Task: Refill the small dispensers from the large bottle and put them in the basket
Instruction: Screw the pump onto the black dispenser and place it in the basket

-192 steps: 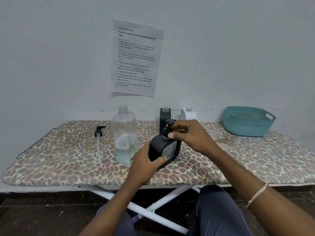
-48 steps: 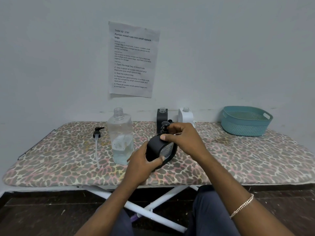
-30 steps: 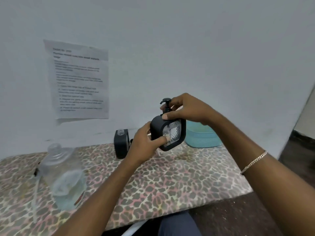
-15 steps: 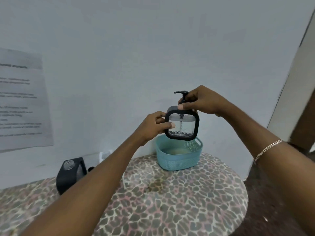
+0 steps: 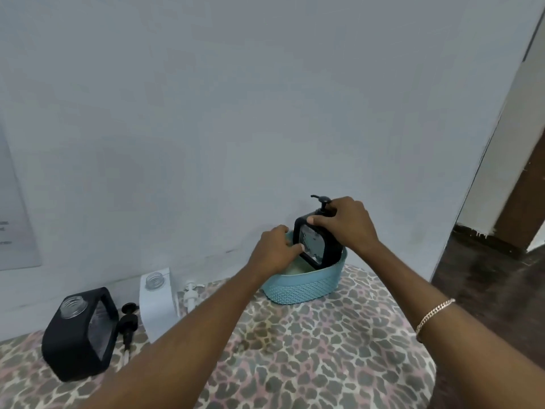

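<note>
Soft, even, dim light gives the wall (image 5: 265, 98) a bluish-grey cast. Only a faint, diffuse shadow sits beneath the basket (image 5: 303, 286) on the counter (image 5: 324, 349). Everything looks slightly soft, with blocky compression; wide-angle distortion slants the door frame (image 5: 501, 172).

black dispenser (image 5: 320, 246): lifted off the board's (image 5: 324, 349) middle by my left hand (image 5: 272, 250) and right hand (image 5: 343, 224) | now lowered, tilted, into the basket (image 5: 300, 286) at the far right corner

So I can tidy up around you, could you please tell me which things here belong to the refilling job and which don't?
In the job: capped black dispenser, basket, open black dispenser, white dispenser, black pump, white pump.
Lying about: wall sheet.
</note>
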Motion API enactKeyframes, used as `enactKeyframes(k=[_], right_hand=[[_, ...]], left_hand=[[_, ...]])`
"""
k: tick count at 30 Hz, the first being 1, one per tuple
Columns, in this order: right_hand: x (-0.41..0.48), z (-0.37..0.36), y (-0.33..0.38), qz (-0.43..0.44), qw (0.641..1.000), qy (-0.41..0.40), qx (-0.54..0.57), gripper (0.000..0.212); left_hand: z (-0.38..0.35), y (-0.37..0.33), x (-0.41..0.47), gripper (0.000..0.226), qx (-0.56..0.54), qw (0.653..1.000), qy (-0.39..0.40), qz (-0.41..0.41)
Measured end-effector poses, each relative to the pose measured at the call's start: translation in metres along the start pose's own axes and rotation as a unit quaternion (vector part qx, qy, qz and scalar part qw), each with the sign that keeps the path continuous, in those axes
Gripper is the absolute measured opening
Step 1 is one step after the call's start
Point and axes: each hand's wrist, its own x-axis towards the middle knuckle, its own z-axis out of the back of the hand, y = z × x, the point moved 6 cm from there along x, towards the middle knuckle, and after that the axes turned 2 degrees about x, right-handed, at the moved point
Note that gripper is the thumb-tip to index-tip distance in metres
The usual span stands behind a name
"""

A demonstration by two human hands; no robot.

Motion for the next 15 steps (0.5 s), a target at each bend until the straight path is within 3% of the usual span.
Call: enactKeyframes(k=[4,9,15], right_hand=[[-0.005,-0.016,-0.014,-0.022,0.999,-0.003,-0.034,0.036],[-0.013,-0.036,-0.018,-0.016,0.999,0.002,-0.052,0.036],[-0.019,-0.045,-0.027,-0.019,0.999,-0.003,-0.041,0.036]], left_hand=[[-0.013,-0.006,-0.002,0.046,0.040,0.998,0.052,-0.019],[-0.028,-0.007,-0.005,0.047,0.150,0.980,0.116,-0.062],[-0.035,-0.006,-0.003,0.049,0.201,0.966,0.150,-0.068]])
